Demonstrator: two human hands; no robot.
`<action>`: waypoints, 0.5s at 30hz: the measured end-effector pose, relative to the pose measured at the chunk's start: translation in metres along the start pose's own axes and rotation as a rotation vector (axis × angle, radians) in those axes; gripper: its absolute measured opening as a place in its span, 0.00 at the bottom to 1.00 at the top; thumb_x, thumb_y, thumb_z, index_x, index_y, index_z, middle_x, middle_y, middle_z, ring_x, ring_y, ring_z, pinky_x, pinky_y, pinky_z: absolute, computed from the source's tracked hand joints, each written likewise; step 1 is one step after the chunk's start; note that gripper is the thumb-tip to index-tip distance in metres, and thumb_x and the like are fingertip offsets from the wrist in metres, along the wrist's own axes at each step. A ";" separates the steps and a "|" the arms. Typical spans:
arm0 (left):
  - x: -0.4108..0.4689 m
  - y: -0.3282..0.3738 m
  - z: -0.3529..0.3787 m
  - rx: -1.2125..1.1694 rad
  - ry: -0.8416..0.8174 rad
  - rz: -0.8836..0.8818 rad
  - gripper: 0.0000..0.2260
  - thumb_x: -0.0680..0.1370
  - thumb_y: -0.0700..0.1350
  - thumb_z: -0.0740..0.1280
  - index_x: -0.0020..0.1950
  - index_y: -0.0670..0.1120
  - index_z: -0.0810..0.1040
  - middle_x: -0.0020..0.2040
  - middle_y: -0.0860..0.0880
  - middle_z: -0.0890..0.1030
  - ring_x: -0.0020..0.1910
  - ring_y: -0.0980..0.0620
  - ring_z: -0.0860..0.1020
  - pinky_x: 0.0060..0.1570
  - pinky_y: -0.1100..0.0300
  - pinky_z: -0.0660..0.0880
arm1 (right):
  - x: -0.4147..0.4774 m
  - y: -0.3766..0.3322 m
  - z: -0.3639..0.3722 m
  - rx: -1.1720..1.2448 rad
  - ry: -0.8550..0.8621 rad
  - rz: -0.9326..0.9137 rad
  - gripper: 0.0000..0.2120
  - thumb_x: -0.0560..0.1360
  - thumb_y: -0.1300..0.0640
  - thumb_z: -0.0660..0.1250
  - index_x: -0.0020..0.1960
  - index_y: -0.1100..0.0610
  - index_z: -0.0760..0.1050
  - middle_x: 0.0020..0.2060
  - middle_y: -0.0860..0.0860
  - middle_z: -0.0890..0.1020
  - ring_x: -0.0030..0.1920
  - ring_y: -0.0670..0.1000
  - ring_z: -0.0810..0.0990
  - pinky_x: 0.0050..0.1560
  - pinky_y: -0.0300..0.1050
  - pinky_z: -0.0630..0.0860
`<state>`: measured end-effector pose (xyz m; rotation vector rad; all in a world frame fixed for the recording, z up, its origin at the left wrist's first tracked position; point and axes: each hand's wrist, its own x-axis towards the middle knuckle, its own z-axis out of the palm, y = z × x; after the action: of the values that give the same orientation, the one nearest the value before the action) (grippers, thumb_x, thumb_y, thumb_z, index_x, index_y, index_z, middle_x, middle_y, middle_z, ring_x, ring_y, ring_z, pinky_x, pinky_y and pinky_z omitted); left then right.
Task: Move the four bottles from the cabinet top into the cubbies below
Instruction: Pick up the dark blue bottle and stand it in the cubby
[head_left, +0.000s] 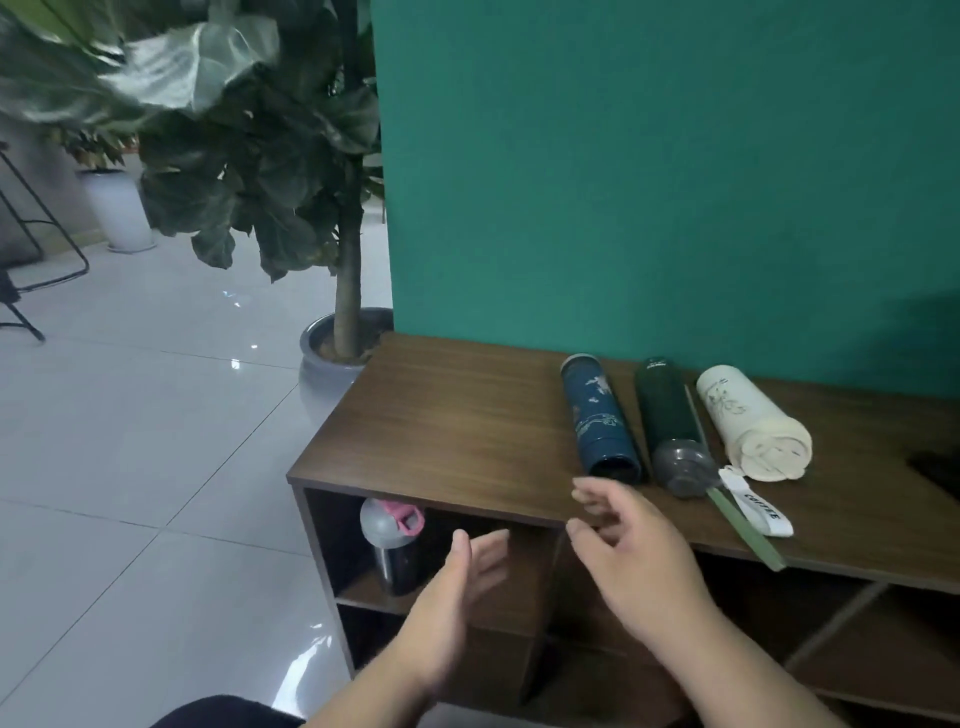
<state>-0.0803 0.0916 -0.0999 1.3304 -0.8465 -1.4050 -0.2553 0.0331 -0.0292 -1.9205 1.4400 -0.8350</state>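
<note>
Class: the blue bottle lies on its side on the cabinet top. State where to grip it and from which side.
Grip the blue bottle around mid-body, from above: it lies flat, and its left flank is clear for the thumb, though the green bottle crowds its right.

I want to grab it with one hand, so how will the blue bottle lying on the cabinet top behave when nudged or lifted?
The blue bottle lies on its side, a smooth cylinder, so a sideways nudge would probably roll it toward the green bottle beside it. It looks rigid, and its glossy surface may be slippery. Its weight cannot be judged.
</note>
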 end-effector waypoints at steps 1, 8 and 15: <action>0.003 0.009 0.005 0.001 -0.013 0.020 0.36 0.72 0.69 0.45 0.70 0.53 0.73 0.70 0.51 0.76 0.69 0.52 0.74 0.74 0.46 0.63 | 0.009 -0.001 -0.009 -0.121 0.036 -0.034 0.19 0.75 0.51 0.72 0.64 0.40 0.75 0.62 0.39 0.78 0.63 0.46 0.77 0.66 0.47 0.74; 0.034 0.053 0.028 0.024 0.004 0.187 0.34 0.73 0.67 0.47 0.69 0.50 0.75 0.66 0.49 0.79 0.64 0.51 0.78 0.69 0.49 0.71 | 0.071 -0.013 -0.018 -0.675 -0.020 -0.018 0.37 0.76 0.39 0.64 0.79 0.53 0.57 0.72 0.55 0.69 0.67 0.58 0.73 0.60 0.53 0.76; 0.045 0.053 0.029 -0.063 0.095 0.197 0.31 0.72 0.65 0.50 0.62 0.49 0.79 0.61 0.44 0.82 0.60 0.46 0.81 0.61 0.49 0.76 | 0.111 -0.010 0.005 -0.836 -0.047 0.211 0.41 0.76 0.47 0.69 0.80 0.54 0.49 0.65 0.58 0.67 0.53 0.60 0.79 0.40 0.51 0.74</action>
<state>-0.0953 0.0307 -0.0581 1.2212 -0.8391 -1.1962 -0.2217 -0.0712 -0.0096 -2.2555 2.1272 -0.0586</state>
